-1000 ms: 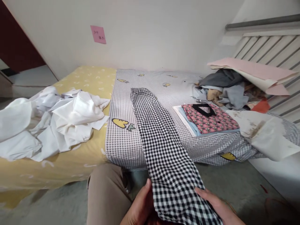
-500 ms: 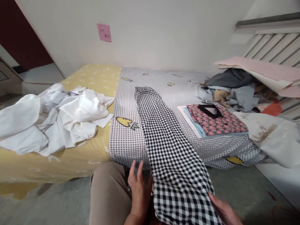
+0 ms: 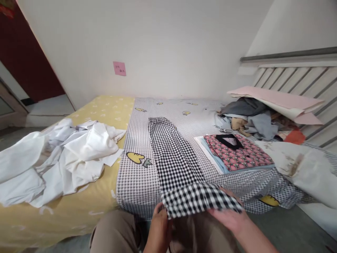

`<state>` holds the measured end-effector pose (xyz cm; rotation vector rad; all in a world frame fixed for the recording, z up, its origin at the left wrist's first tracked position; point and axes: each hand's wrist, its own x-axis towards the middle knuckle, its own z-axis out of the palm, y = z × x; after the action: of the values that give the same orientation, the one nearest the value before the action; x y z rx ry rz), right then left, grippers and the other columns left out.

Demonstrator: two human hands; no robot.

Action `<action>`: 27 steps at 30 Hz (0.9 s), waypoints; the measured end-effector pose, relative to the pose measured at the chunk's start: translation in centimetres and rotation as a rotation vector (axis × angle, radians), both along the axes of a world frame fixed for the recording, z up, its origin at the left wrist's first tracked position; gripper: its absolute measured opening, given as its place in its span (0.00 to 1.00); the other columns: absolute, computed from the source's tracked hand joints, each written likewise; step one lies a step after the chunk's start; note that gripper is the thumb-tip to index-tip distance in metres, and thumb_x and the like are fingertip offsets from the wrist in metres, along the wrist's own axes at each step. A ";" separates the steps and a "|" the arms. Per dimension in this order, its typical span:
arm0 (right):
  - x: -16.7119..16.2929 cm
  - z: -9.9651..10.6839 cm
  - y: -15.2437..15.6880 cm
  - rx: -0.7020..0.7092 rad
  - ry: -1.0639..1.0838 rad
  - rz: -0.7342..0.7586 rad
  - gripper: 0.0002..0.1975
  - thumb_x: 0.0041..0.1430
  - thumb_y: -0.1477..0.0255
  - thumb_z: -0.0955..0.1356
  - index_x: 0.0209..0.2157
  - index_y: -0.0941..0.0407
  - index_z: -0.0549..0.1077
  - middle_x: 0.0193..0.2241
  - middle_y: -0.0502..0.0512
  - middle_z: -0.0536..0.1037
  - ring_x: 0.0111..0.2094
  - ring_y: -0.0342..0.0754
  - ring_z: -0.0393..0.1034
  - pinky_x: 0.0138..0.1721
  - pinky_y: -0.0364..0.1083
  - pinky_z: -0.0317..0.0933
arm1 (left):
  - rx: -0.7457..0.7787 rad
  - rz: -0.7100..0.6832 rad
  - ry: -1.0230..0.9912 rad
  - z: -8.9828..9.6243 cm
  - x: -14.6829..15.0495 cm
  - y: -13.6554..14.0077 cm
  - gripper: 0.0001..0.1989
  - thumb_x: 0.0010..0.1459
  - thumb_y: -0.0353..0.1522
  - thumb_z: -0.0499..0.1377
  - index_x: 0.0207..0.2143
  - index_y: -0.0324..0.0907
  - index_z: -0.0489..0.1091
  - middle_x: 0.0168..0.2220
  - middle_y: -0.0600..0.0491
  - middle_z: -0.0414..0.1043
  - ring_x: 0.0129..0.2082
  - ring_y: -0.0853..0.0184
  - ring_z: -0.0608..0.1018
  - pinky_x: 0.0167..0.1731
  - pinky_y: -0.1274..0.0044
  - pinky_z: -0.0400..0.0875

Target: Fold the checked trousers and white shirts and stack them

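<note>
A long black-and-white checked garment (image 3: pixel 176 158), shaped like trousers folded lengthwise, lies up the bed with its gathered end away from me. Its near end is turned up into a wide flap (image 3: pixel 197 198) along the bed's front edge. At the flap's left corner, my left hand (image 3: pixel 159 225) is closed, with curled fingers pinching the cloth. My right hand (image 3: pixel 229 218) grips the flap's right end, thumb and fingers on either side, partly covered by the cloth. Right of the garment, a folded pink patterned top (image 3: pixel 242 154) with a black collar rests on light blue and white folded clothes.
Crumpled white clothes (image 3: pixel 79 154) cover the yellow bedsheet (image 3: pixel 110 109) on the left. A mixed heap of clothes (image 3: pixel 247 112) sits at the back right beneath pink boards (image 3: pixel 273 100), beside a slatted bed rail (image 3: pixel 289 80). A whitish cloth (image 3: pixel 308 161) hangs over the right edge.
The garment's near end, which hung toward my lap, is now folded up and away from me. My left hand went from open beside it to gripping its corner; my right hand moved up.
</note>
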<state>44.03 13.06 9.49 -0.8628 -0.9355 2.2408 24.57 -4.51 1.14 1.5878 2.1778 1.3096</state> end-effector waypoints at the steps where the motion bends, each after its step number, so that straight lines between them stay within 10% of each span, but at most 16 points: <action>1: -1.9 0.9 1.0 -0.009 0.059 0.032 0.08 0.50 0.66 0.74 0.33 0.53 0.80 0.40 0.58 0.85 0.48 0.59 0.78 0.56 0.62 0.67 | -0.029 -0.012 -0.061 0.6 -0.5 0.5 0.17 0.64 0.34 0.48 0.37 0.47 0.78 0.40 0.48 0.82 0.45 0.60 0.80 0.51 0.67 0.73; 4: -7.5 3.6 4.1 0.035 0.256 0.131 0.08 0.56 0.64 0.72 0.35 0.53 0.78 0.43 0.57 0.84 0.50 0.56 0.77 0.58 0.59 0.66 | -0.116 0.058 -0.318 2.7 -2.3 2.7 0.19 0.63 0.42 0.48 0.33 0.42 0.74 0.33 0.44 0.79 0.36 0.57 0.79 0.41 0.67 0.73; 9: -12.0 3.5 8.4 0.066 0.143 0.094 0.20 0.65 0.53 0.64 0.52 0.49 0.73 0.58 0.61 0.75 0.54 0.55 0.74 0.53 0.56 0.69 | -0.138 0.100 -0.561 5.3 -5.4 5.7 0.32 0.59 0.48 0.50 0.58 0.36 0.63 0.26 0.57 0.66 0.29 0.62 0.71 0.35 0.71 0.67; 17: -7.2 -1.0 10.1 0.299 -0.243 -0.247 0.13 0.53 0.61 0.72 0.37 0.54 0.78 0.26 0.50 0.78 0.21 0.40 0.69 0.20 0.38 0.59 | -0.121 0.112 -0.600 2.6 -4.7 5.4 0.36 0.57 0.48 0.50 0.62 0.35 0.59 0.21 0.64 0.49 0.23 0.67 0.61 0.30 0.74 0.57; 27: -1.9 -5.7 5.0 0.386 -0.473 -0.435 0.24 0.42 0.50 0.75 0.37 0.51 0.79 0.34 0.51 0.80 0.32 0.48 0.74 0.28 0.43 0.63 | -0.090 0.215 -0.538 1.9 -3.6 5.8 0.35 0.56 0.48 0.50 0.62 0.38 0.59 0.22 0.63 0.49 0.22 0.66 0.62 0.27 0.74 0.58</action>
<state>42.17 18.05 3.80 -1.2895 -1.1999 1.4512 20.93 1.28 3.07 0.8501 2.0545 1.4589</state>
